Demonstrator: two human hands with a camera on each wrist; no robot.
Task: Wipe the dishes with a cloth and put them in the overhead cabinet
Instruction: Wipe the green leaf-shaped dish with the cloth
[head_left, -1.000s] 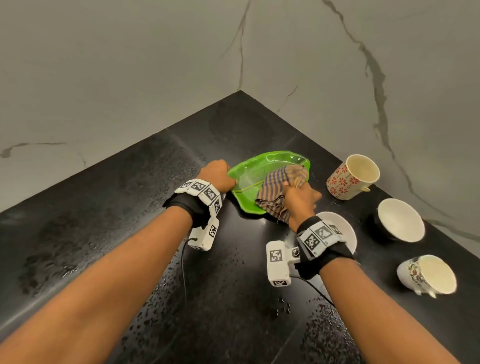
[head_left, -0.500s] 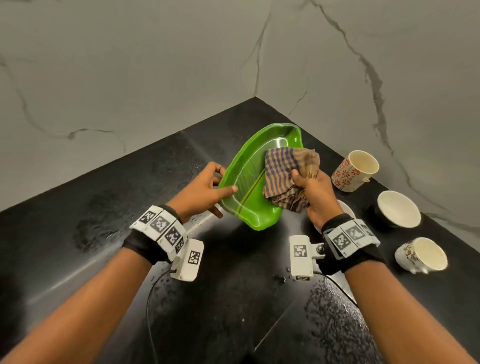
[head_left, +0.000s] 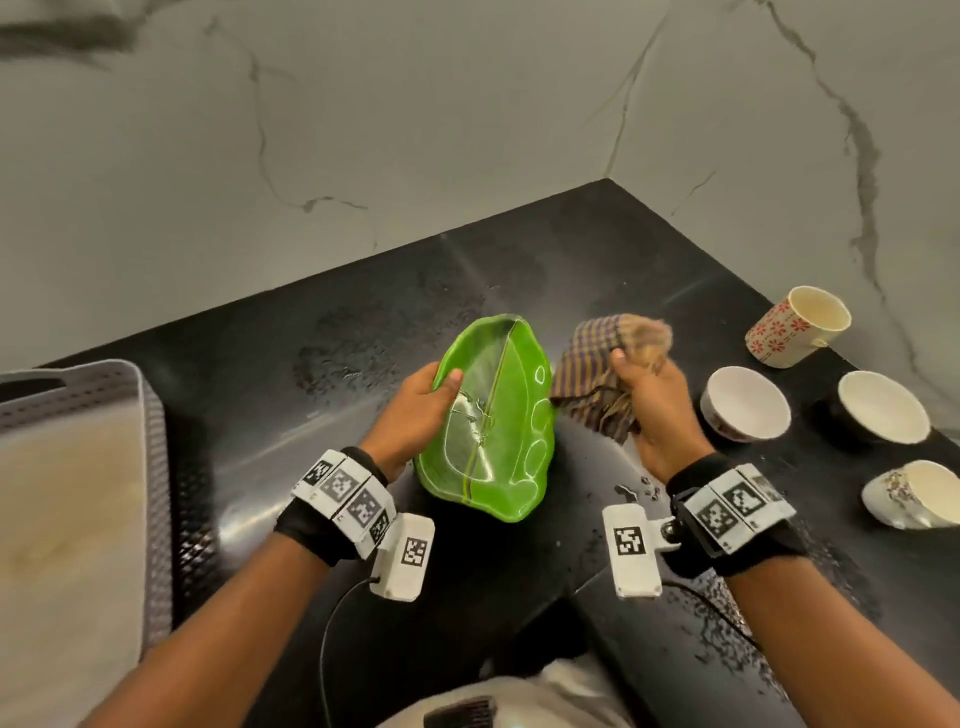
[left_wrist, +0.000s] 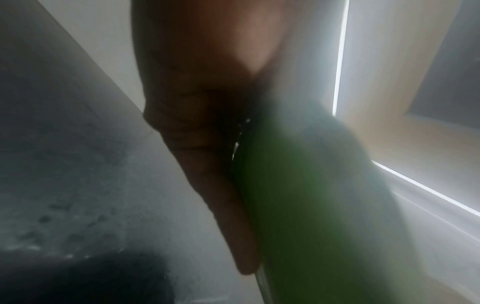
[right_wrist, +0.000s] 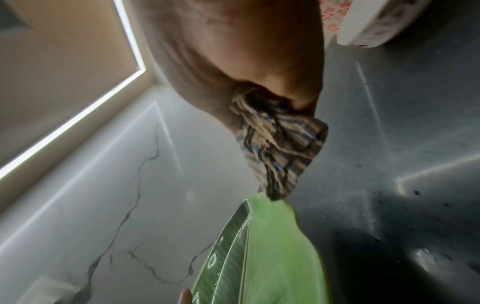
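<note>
Since the left hand grips the wet green dish tilted off the bench, I'd press the cloth bunched in the right hand flat and wipe along it.

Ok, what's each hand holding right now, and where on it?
Left hand grips the green leaf-shaped plate by its left rim, thumb on the inner face. Right hand holds the bunched checked cloth.
</note>
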